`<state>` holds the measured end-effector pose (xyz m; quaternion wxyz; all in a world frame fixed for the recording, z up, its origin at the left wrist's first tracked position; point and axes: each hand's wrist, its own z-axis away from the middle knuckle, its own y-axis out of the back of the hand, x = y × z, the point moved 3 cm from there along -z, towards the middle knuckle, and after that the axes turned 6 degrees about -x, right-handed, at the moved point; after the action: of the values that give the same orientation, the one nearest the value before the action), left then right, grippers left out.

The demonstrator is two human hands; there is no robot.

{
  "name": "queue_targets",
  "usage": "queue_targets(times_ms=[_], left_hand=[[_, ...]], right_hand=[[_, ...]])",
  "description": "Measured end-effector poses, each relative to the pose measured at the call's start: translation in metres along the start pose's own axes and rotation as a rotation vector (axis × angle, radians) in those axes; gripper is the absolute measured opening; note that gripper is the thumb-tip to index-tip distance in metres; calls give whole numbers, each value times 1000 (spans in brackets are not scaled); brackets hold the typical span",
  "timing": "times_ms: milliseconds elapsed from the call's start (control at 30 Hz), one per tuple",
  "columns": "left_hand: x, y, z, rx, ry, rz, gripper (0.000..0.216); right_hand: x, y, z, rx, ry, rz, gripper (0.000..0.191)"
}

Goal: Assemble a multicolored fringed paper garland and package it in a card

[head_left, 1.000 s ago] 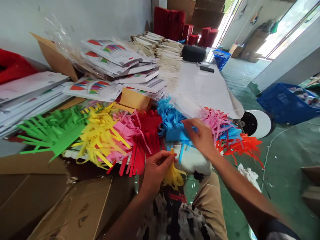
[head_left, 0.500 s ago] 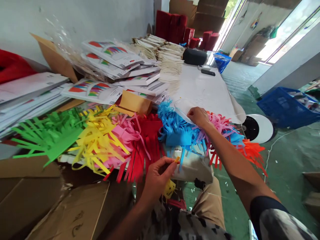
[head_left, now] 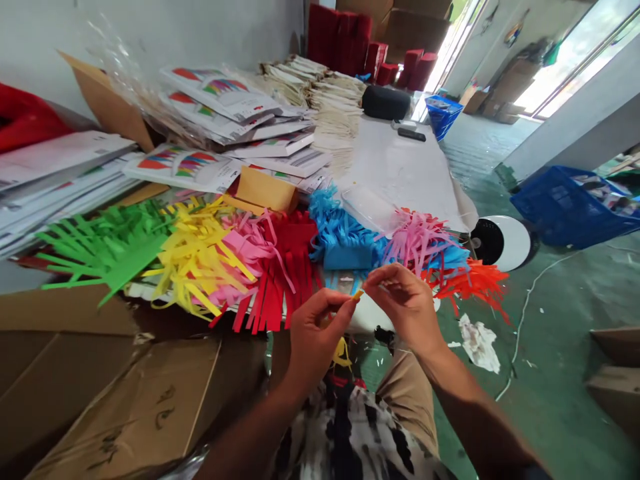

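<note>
My left hand (head_left: pixel 317 327) pinches the tip of a yellow paper strip (head_left: pixel 358 294) between thumb and forefinger. Yellow fringe (head_left: pixel 342 353) hangs below that hand; whether it belongs to the same piece is hidden. Close by on the right, my right hand (head_left: pixel 410 307) has its thumb and fingertips pressed together beside the yellow tip. What they hold, if anything, is too small to see. Just beyond the hands lie fringed paper bundles: green (head_left: pixel 120 243), yellow (head_left: pixel 195 257), pink (head_left: pixel 247 247), red (head_left: pixel 270 287), blue (head_left: pixel 347 257) and orange (head_left: pixel 480 280).
A clear plastic tray (head_left: pixel 367 207) lies behind the blue fringe. White printed packs (head_left: pixel 200 170) are piled at the left back. An open cardboard box (head_left: pixel 135 400) stands at lower left. On the right are a round white-and-black object (head_left: pixel 515 243) and a blue crate (head_left: pixel 565 207).
My right hand has come back from the clear plastic tray to beside the yellow tip. My left hand has stayed pinched on the strip and risen slightly in view.
</note>
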<state>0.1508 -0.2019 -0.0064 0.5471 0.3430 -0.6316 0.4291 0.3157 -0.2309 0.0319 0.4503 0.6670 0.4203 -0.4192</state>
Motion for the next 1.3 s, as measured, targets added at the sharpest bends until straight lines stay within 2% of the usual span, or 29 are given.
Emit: queue_targets(times_ms=[167, 367, 500, 667, 867, 1033, 1300], left_hand=[[5, -12, 14, -23, -79, -52, 17], [10, -20, 24, -30, -166, -73, 17], [14, -23, 29, -30, -224, -108, 14], [21, -29, 32, -51, -298, -152, 13], [19, -32, 33, -76, -351, -174, 11], [14, -31, 32, -79, -346, -159, 8], [19, -34, 31, -31, -434, -246, 8]], right_hand=[[-2, 2, 20, 53, -11, -143, 10], [-12, 5, 41, 141, 85, -132, 4], [-13, 6, 50, 182, 150, -124, 8], [-15, 8, 57, 177, 181, -63, 8], [-16, 10, 63, 171, 179, 123, 4], [-12, 11, 64, 98, 139, 141, 4], [-8, 9, 66, 116, 130, 145, 4]])
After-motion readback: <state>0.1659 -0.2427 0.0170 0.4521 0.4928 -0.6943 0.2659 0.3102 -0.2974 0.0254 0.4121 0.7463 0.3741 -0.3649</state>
